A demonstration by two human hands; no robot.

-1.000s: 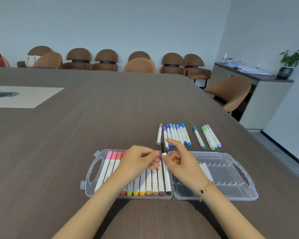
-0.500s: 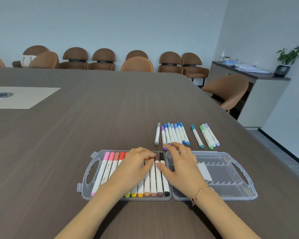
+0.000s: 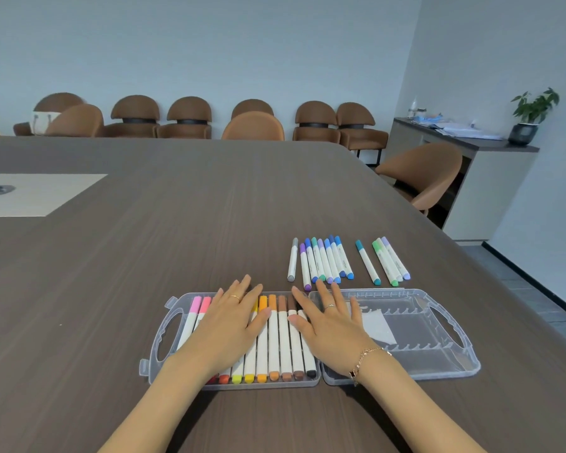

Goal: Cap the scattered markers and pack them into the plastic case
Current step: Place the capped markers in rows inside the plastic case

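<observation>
left hand (image 3: 231, 325): flat, fingers straight and spread, pressing on the row of white-barrelled markers (image 3: 283, 338) in the left half of the clear plastic hinged case (image 3: 438, 325)
right hand (image 3: 332, 325): flat, fingers straight, over the hinge, thumb on the row
loose capped markers (image 3: 324, 259): on dark wood-grain bench (image 3: 144, 256), just beyond the case
right half: holds a white paper slip (image 3: 378, 326)
</observation>
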